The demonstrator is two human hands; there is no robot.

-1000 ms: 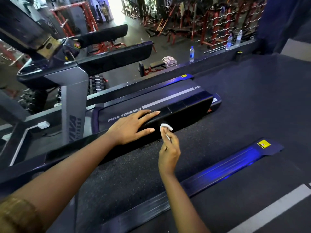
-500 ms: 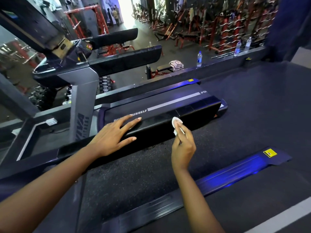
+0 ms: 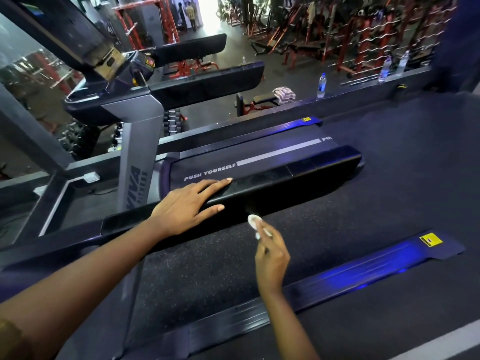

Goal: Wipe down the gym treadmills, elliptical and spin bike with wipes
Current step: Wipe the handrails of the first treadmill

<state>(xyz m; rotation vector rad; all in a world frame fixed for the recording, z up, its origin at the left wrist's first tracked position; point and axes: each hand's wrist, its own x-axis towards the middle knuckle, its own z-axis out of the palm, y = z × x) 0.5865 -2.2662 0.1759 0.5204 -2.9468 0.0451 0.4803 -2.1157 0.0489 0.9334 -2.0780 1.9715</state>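
A black padded handrail point(image 3: 298, 175) of the treadmill I stand on runs across the middle of the view. My left hand point(image 3: 187, 206) rests flat on top of it with straight fingers. My right hand point(image 3: 271, 253) pinches a small white wipe point(image 3: 254, 221) and holds it against the rail's lower side edge, just right of my left hand. Below the rail lies this treadmill's speckled belt point(image 3: 207, 261). Beyond it a second treadmill point(image 3: 259, 157) shows a belt marked "PUSH YOURSELF".
The second treadmill's grey upright point(image 3: 137, 157) and console point(image 3: 124, 71) stand at the left. A blue-lit side rail point(image 3: 376, 266) lies at lower right. Water bottles point(image 3: 321, 85) stand on a ledge; red weight racks point(image 3: 363, 29) fill the gym floor beyond.
My right hand has slid the wipe back left along the rail's side edge, closer to my left hand. The left hand stays flat on the rail.
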